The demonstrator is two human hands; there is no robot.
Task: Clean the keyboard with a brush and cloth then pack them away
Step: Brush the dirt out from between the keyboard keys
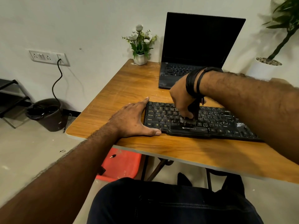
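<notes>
We see the left hand flat, fingers straight, against the keyboard (marked ZEBRONICS) on the table, while the right hand grips a brush on its keys.

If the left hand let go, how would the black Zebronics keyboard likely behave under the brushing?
The black Zebronics keyboard looks like a thin, rigid plastic slab, so probably light and stiff. On the smooth wooden table it would likely slide rather than tip. That may be why the left hand braces its end while the right hand brushes.
</notes>
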